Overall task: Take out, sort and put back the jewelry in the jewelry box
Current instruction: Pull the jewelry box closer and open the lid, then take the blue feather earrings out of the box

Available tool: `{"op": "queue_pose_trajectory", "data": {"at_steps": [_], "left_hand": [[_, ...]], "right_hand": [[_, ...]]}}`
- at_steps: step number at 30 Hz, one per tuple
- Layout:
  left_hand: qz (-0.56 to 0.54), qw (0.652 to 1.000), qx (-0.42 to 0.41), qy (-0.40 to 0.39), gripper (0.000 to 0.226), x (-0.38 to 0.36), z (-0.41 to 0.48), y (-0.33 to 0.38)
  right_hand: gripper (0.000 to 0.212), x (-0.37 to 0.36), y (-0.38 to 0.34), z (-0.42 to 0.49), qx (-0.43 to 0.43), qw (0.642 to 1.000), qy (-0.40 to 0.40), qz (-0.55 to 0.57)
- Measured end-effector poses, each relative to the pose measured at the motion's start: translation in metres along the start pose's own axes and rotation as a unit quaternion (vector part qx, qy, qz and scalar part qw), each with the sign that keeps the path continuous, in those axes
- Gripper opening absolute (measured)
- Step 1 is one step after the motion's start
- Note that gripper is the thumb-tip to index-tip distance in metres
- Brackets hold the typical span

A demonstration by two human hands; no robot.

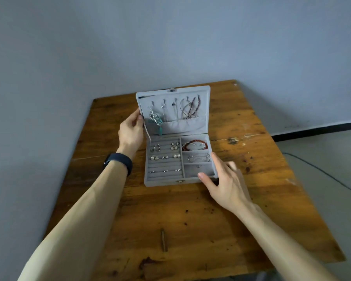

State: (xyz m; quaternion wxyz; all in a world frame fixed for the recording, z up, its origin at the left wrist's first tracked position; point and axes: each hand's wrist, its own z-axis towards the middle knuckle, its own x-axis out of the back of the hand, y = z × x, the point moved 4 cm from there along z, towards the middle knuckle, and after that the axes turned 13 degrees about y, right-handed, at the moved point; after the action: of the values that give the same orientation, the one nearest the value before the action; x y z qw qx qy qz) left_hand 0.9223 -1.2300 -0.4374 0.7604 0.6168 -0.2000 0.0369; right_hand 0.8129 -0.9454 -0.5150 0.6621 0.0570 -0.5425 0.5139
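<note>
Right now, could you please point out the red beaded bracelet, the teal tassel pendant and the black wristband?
red beaded bracelet (197,141): head view, far arc of its beads.
teal tassel pendant (160,131): head view, its hanging tassel.
black wristband (121,159): head view, band's top on the left wrist.

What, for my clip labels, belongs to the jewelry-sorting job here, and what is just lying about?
Job: jewelry box, its lid, hung necklaces, earrings in the rows, red bracelet, left hand gripping the lid, right hand gripping the box corner.
Lying about: wooden table, black cable on the floor, stick-like piece on the table.
</note>
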Motion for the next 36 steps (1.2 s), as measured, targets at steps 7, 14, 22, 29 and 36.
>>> {"op": "queue_pose_trajectory", "data": {"at_steps": [7, 14, 22, 29, 36], "left_hand": [[-0.033, 0.999, 0.035, 0.002, 0.041, -0.015, 0.013, -0.009], [-0.049, 0.997, 0.058, 0.008, 0.040, -0.023, 0.017, -0.027], [-0.049, 0.996, 0.077, 0.011, 0.040, -0.025, 0.016, -0.024], [-0.086, 0.985, 0.145, -0.031, 0.051, -0.020, 0.006, -0.024], [-0.017, 0.996, 0.083, -0.008, 0.050, -0.015, -0.002, -0.015]], "right_hand": [[0.084, -0.010, 0.008, 0.017, 0.014, 1.000, -0.006, 0.001], [0.084, -0.008, 0.005, 0.014, 0.000, 1.000, -0.002, -0.005], [0.084, -0.004, 0.000, 0.014, -0.005, 1.000, -0.003, -0.013], [0.084, -0.003, 0.002, 0.012, -0.002, 1.000, -0.012, -0.020], [0.081, 0.001, 0.000, 0.012, 0.001, 1.000, -0.007, -0.025]]}}
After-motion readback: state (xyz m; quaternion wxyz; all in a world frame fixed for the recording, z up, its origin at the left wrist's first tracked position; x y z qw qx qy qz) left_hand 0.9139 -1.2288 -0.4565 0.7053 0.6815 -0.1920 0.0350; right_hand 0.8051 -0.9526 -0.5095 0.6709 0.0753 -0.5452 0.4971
